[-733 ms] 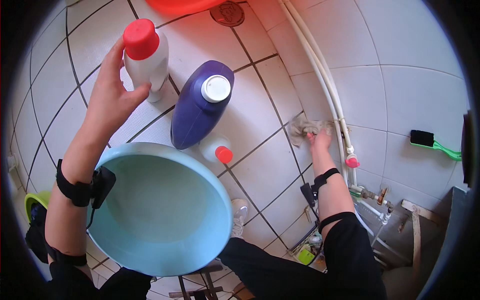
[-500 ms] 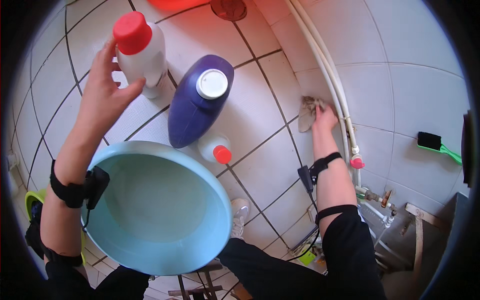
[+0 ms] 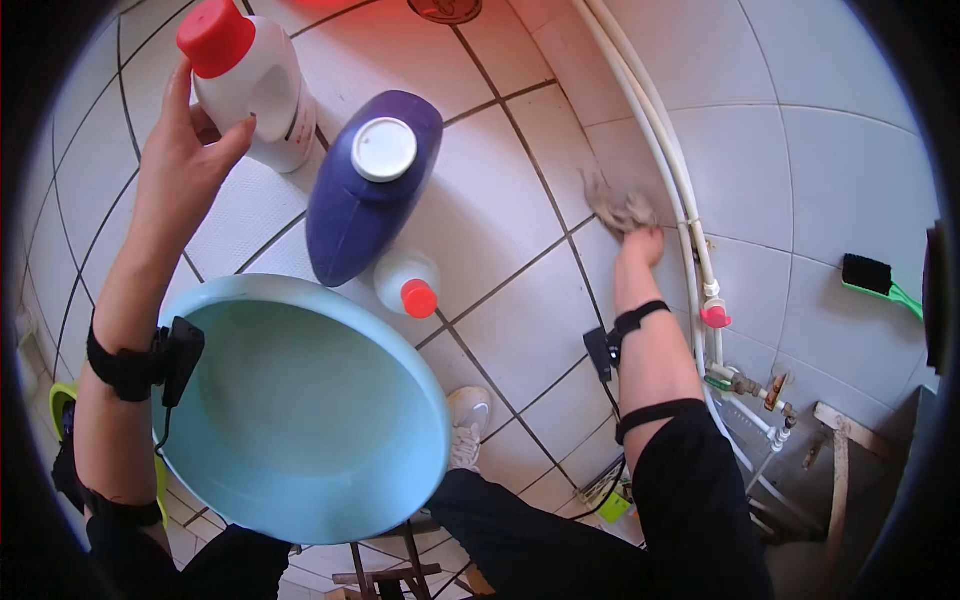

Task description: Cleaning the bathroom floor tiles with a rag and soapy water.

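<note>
A white bottle with a red cap (image 3: 282,118) stands on the tiled floor at the upper left. My left hand (image 3: 185,150) is curled against its side, thumb and fingers on either side of the body. Close by on its right is a dark purple jug with a white cap (image 3: 372,215). A smaller white bottle with an orange-red cap (image 3: 405,275) stands between that jug and the light blue basin (image 3: 425,400), which holds cloudy liquid. Far to the right, my right hand (image 3: 642,247) grips a crumpled grey-brown rag (image 3: 620,208) down where floor meets wall; its fingers are partly hidden.
White pipes (image 3: 665,150) run along the tiled wall, with a pink-handled valve (image 3: 715,317). A green brush with black bristles (image 3: 875,280) is at the right by the wall. A wooden stool (image 3: 385,575) shows below the basin; a drain cover (image 3: 445,8) is at the top.
The rag has shifted and bunched up differently ahead of my right hand, which has moved slightly toward me. The view has shifted a little; my left hand stays at the red-capped bottle.
</note>
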{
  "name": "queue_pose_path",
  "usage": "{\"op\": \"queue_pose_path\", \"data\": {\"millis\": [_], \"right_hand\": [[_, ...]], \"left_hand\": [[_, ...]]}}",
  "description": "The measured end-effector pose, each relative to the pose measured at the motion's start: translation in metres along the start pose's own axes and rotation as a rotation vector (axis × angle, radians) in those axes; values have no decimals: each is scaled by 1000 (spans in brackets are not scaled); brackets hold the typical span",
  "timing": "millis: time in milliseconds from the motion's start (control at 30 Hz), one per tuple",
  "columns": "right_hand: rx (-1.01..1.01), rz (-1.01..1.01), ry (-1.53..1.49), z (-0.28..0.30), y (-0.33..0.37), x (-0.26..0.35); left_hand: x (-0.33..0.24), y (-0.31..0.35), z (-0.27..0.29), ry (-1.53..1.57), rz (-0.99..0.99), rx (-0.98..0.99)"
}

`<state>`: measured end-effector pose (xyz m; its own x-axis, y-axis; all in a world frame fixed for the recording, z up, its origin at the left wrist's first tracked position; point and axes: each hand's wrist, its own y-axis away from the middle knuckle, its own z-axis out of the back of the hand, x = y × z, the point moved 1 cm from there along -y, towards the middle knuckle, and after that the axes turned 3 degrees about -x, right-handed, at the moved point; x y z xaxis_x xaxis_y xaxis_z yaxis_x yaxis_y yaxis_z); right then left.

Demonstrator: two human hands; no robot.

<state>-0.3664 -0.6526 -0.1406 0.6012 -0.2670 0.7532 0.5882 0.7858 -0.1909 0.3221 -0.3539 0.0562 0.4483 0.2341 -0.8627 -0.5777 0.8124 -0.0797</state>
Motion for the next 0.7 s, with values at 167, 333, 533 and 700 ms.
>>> {"op": "queue_pose_path", "data": {"millis": [167,333,533,700], "right_hand": [[525,-136,264,6,68,5],[558,292,482,-14,72,30],[923,676,498,-6,217,135],[786,157,95,68,180,103]], "left_hand": [[15,11,38,-194,52,-17],[21,3,21,-84,-4,33],[17,12,37,-113,110,19],[1,15,24,-178,158,-8]]}}
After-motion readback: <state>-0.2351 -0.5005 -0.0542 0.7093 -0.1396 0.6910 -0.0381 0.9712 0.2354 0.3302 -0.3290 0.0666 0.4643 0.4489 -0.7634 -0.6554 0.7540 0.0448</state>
